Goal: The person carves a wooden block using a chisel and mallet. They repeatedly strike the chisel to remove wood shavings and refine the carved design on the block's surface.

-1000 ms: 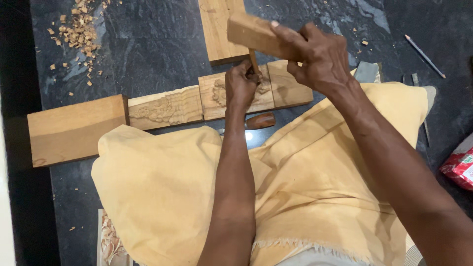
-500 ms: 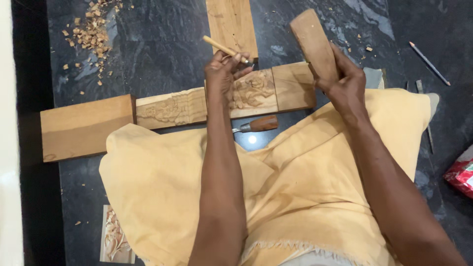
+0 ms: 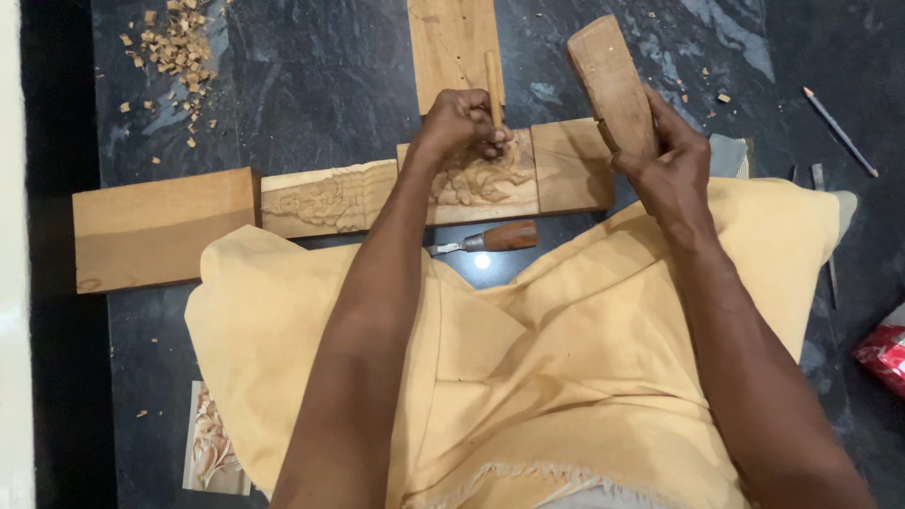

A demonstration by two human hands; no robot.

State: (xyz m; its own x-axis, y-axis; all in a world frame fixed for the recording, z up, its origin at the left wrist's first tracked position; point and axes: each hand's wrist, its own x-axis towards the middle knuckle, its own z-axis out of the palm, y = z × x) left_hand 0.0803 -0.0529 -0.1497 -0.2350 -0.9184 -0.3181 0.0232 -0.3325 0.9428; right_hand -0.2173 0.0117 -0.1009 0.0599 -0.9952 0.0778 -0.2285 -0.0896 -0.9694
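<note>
1. My left hand point(image 3: 462, 123) is clenched around a slim chisel point(image 3: 491, 83) with a pale wooden handle. The handle sticks up past my knuckles, and the tip is hidden under my fingers, down on the carved plank point(image 3: 443, 184).
2. My right hand point(image 3: 665, 155) grips a wooden mallet point(image 3: 611, 80), a blunt brown block raised in the air to the right of the chisel and well apart from it.
3. The carved plank lies flat on the dark stone floor point(image 3: 302, 85), directly under my left fist; its relief carving runs from my fist leftward.
4. A plain wooden block point(image 3: 160, 226) butts against the plank's left end, and a bare board point(image 3: 451, 42) runs away from the plank's far edge.
5. A second chisel point(image 3: 490, 238) with a reddish handle lies just beside the plank's near edge, against my yellow cloth point(image 3: 528, 377).
6. Wood chips point(image 3: 174, 47) are scattered well to the far left of the plank; a pencil point(image 3: 839, 130) lies well to its right.
</note>
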